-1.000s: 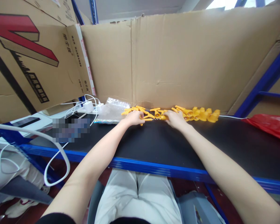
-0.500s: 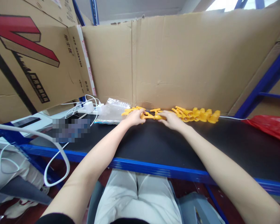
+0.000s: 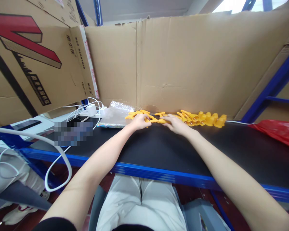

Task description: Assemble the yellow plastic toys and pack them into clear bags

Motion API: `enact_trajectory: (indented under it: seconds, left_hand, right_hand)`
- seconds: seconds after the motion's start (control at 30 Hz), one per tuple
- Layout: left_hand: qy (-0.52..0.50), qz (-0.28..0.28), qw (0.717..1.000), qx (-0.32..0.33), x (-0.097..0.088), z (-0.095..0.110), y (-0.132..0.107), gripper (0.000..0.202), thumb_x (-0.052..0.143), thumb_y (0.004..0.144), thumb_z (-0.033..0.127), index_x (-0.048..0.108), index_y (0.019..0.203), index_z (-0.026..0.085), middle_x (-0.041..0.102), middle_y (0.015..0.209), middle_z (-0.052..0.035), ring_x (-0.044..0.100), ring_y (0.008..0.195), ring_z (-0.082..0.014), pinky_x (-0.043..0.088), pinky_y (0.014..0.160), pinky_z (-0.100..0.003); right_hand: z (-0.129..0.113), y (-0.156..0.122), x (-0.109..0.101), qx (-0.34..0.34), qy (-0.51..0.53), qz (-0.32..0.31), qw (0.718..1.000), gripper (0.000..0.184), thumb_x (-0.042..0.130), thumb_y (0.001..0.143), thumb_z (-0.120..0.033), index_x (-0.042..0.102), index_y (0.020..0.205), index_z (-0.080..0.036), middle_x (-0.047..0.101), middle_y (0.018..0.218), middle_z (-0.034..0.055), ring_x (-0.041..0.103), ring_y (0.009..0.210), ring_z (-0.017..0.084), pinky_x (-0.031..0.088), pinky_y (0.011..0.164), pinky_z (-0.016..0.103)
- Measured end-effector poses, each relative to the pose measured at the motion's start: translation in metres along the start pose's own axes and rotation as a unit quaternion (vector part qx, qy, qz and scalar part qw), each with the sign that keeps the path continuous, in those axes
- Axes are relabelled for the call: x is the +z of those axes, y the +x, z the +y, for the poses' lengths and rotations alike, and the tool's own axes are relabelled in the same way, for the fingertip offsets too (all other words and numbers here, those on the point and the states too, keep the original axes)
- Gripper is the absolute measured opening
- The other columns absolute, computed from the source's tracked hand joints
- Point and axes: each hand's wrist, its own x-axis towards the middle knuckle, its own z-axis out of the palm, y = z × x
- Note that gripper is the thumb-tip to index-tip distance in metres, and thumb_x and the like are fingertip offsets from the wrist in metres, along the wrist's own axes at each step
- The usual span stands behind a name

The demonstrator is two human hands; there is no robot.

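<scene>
Drawn inward since a second ago, the right grip (image 3: 175,123) is nearer the left grip (image 3: 140,122), and the spring coil that showed between them is now out of sight. The left grip pinches one yellow piece (image 3: 154,121) between thumb and fingers; it pokes out toward three o'clock. The right grip's fingers close over a second yellow piece (image 3: 162,121), whose end points to nine o'clock; whether the two ends touch, I cannot tell. At the right grip's eleven o'clock lies a loose forked piece (image 3: 160,114); at three o'clock, yellow cups (image 3: 209,118) line the tabletop (image 3: 156,150).
</scene>
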Motion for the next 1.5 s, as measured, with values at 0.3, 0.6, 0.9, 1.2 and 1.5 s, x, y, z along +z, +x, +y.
enact_trajectory:
  seconds: [0.3,0.6,0.9,1.2,1.5]
  left_hand:
    - [0.050,0.010,0.998,0.027,-0.005,0.000,-0.001,0.032,0.060,0.063,0.031,0.065,0.093,0.019,0.064,0.076,-0.0036,0.058,0.074,-0.0193,0.042,0.062,-0.027]
    - [0.093,0.015,0.995,0.035,-0.008,-0.001,-0.004,0.032,0.058,0.066,0.032,0.062,0.096,0.021,0.064,0.080,-0.0036,0.059,0.076,-0.0207,0.042,0.063,-0.027]
    - [0.101,0.022,0.993,0.054,-0.011,0.004,-0.007,0.031,0.058,0.067,0.030,0.061,0.096,0.021,0.065,0.080,-0.0040,0.060,0.077,-0.0209,0.042,0.063,-0.027]
    - [0.093,0.028,0.994,0.043,-0.009,0.002,-0.006,0.030,0.059,0.067,0.031,0.061,0.094,0.020,0.064,0.079,-0.0036,0.060,0.075,-0.0208,0.042,0.062,-0.027]
    - [0.080,0.049,0.994,0.062,-0.011,0.006,-0.006,0.030,0.058,0.069,0.031,0.061,0.097,0.021,0.064,0.079,-0.0031,0.059,0.074,-0.0192,0.041,0.064,-0.026]
  right_hand:
    - [-0.001,0.001,0.004,0.009,0.051,0.026,0.998,0.041,0.048,0.083,-0.025,0.048,0.124,-0.018,0.052,0.113,0.0122,0.051,0.107,0.024,0.039,0.094,0.042]
    - [0.012,-0.001,-0.008,0.167,0.350,-0.004,0.922,0.045,0.068,0.067,-0.029,0.046,0.106,-0.017,0.054,0.112,0.0098,0.061,0.082,0.014,0.051,0.078,0.032]
    - [0.001,0.001,-0.009,0.271,0.455,-0.024,0.848,0.029,0.053,0.081,-0.044,0.051,0.079,-0.015,0.062,0.071,0.0058,0.060,0.055,0.010,0.052,0.057,0.023]
    - [0.007,-0.006,-0.017,0.240,0.452,-0.071,0.856,0.050,0.069,0.069,-0.025,0.043,0.111,-0.017,0.062,0.071,0.0004,0.061,0.061,0.012,0.053,0.062,0.028]
    - [0.010,-0.002,-0.013,0.280,0.488,-0.106,0.820,0.058,0.038,0.077,-0.068,0.055,0.071,-0.013,0.055,0.051,0.0054,0.048,0.039,0.009,0.040,0.039,0.023]
